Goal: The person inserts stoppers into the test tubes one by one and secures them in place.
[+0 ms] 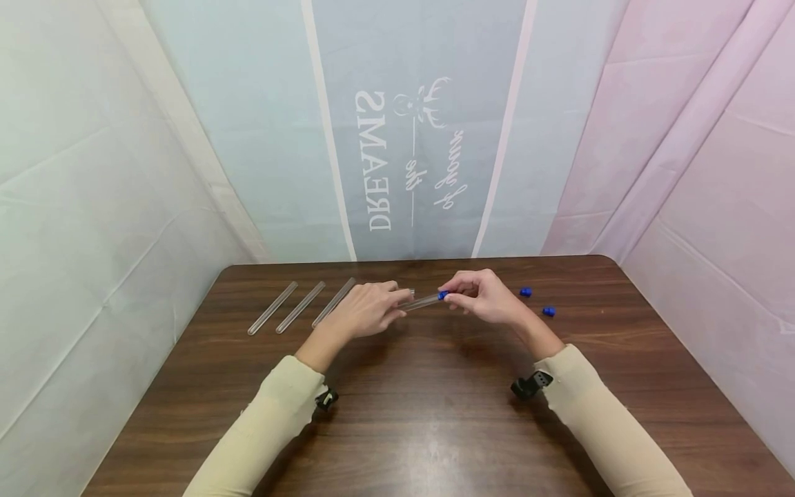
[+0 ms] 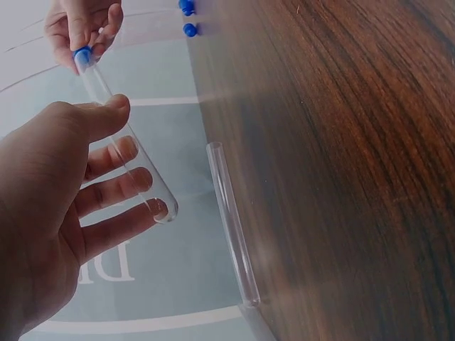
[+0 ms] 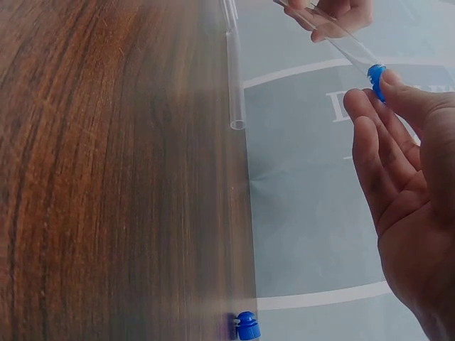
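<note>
My left hand (image 1: 369, 308) pinches a clear glass test tube (image 1: 424, 302) between thumb and fingers, above the table. In the left wrist view the rounded end of that test tube (image 2: 158, 188) lies against the fingers. A blue stopper (image 1: 443, 295) sits at the tube's other end. My right hand (image 1: 484, 298) pinches this blue stopper (image 3: 377, 79) between thumb and fingertips; how deep it is seated I cannot tell. Another test tube (image 2: 231, 220) lies on the table close to the left hand.
Test tubes (image 1: 273, 308) lie side by side on the left of the brown wooden table (image 1: 410, 428). Right of my right hand are two more blue stoppers, a farther stopper (image 1: 525, 292) and a nearer stopper (image 1: 549, 311). A printed cloth (image 1: 428, 138) hangs behind the table.
</note>
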